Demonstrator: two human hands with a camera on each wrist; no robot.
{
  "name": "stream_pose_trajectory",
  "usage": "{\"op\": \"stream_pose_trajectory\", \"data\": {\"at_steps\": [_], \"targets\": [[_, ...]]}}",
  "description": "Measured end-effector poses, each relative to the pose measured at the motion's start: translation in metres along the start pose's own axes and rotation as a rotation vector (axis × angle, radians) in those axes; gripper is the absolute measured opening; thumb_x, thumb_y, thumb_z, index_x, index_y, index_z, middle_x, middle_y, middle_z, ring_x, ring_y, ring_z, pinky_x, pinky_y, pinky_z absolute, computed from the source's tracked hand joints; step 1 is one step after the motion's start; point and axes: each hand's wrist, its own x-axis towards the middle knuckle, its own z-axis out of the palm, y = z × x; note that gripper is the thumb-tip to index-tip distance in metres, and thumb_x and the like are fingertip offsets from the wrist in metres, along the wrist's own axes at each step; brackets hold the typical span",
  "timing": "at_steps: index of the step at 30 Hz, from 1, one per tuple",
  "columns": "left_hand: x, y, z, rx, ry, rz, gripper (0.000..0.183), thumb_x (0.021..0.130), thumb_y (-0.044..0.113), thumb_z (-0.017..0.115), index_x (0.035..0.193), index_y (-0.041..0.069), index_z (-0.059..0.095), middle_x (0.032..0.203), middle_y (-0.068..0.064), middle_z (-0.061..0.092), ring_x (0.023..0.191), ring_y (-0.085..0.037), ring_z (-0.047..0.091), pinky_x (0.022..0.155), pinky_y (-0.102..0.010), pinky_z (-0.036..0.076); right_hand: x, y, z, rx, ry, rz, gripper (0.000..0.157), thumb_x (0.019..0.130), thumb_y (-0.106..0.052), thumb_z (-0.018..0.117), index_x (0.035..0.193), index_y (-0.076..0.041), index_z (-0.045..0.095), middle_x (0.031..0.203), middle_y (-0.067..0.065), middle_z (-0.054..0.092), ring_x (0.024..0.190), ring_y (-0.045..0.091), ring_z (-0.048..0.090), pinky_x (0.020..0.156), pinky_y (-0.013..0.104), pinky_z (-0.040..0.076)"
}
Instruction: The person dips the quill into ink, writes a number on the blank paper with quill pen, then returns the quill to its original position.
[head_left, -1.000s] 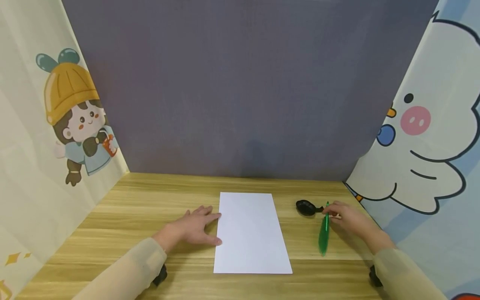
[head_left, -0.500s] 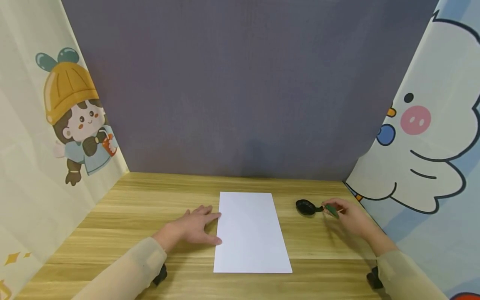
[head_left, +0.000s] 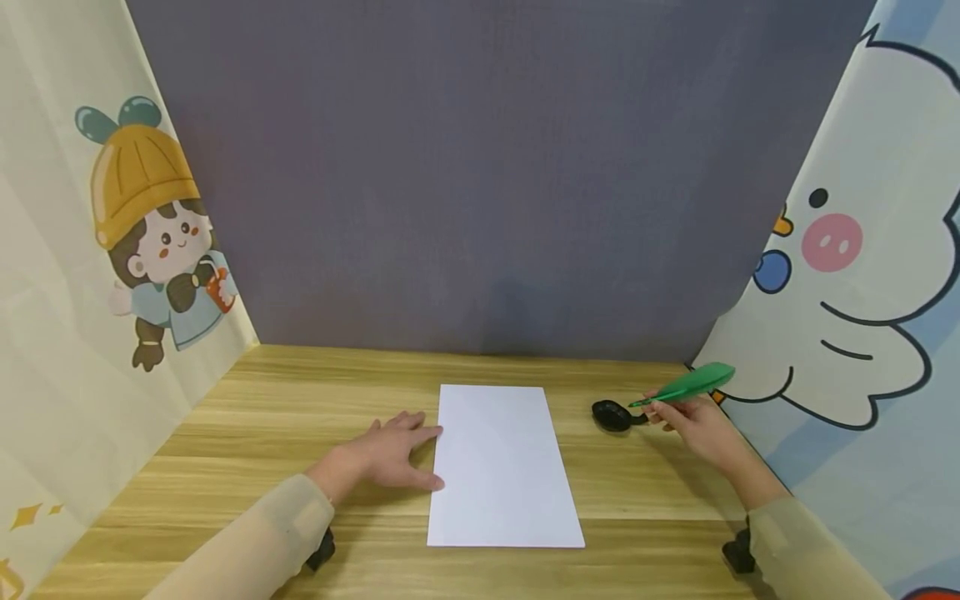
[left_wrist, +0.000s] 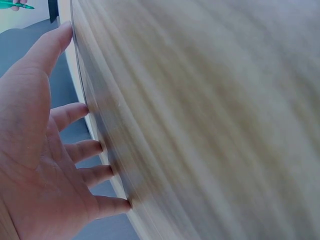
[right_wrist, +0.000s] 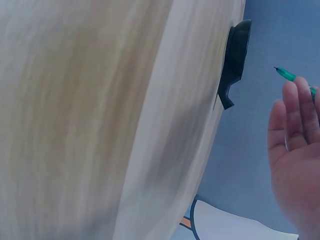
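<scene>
My right hand (head_left: 693, 421) pinches a green feather-shaped pen (head_left: 692, 382) above the table at the right. Its dark point aims left and its broad feather end reaches up to the right; the right wrist view shows the tip of the pen (right_wrist: 286, 74) beyond the fingers. A black spoon-shaped dish (head_left: 612, 416) lies just left of that hand, its short handle toward the fingers. My left hand (head_left: 386, 457) rests with spread fingers on the wood, thumb and index tip at the left edge of a blank white paper (head_left: 502, 467).
The wood-grain table (head_left: 262, 442) ends at a dark grey panel (head_left: 480, 183) at the back. Cloths printed with cartoon figures hang at the left (head_left: 45, 275) and right (head_left: 907, 367). A black wrist camera (head_left: 738, 552) sits under the right sleeve.
The pen has turned in my right hand: its feather end first hung toward the front of the table and now points up to the right. My left hand and the paper stay put.
</scene>
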Motion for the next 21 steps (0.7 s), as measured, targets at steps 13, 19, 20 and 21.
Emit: {"op": "stream_pose_trajectory", "data": {"at_steps": [13,19,20,21], "targets": [[0.003,-0.001,-0.001,0.007,-0.002,-0.007,0.1,0.09,0.072,0.078,0.17,0.024,0.044,0.182,-0.018,0.025,0.17,-0.047,0.018,0.133,-0.077,0.013,0.01,0.001,0.012,0.057,0.054,-0.014,0.034,0.118,-0.008,0.046,0.138,0.013,0.064,0.108,0.023,0.077,0.086,0.008,0.073,0.067,0.033,0.063],[0.001,0.001,0.0,0.009,0.007,0.004,0.099,0.089,0.07,0.08,0.169,0.022,0.045,0.181,-0.021,0.027,0.168,-0.05,0.021,0.131,-0.079,0.015,0.015,0.003,0.018,0.131,0.0,0.063,0.039,0.12,-0.01,0.042,0.142,0.018,0.057,0.111,0.026,0.074,0.087,0.008,0.071,0.066,0.032,0.059],[0.001,0.001,0.0,0.009,0.007,0.005,0.099,0.089,0.07,0.08,0.169,0.022,0.045,0.18,-0.021,0.028,0.168,-0.05,0.021,0.131,-0.08,0.015,0.015,0.003,0.019,0.141,-0.007,0.076,0.04,0.12,-0.011,0.041,0.142,0.019,0.055,0.112,0.026,0.074,0.087,0.008,0.071,0.066,0.031,0.058],[0.0,0.001,0.0,0.007,0.008,0.004,0.099,0.089,0.07,0.08,0.169,0.022,0.045,0.18,-0.021,0.028,0.168,-0.05,0.021,0.131,-0.08,0.015,0.016,0.003,0.019,0.153,-0.013,0.09,0.041,0.12,-0.012,0.04,0.143,0.019,0.054,0.113,0.025,0.073,0.088,0.008,0.07,0.066,0.031,0.057]]}}
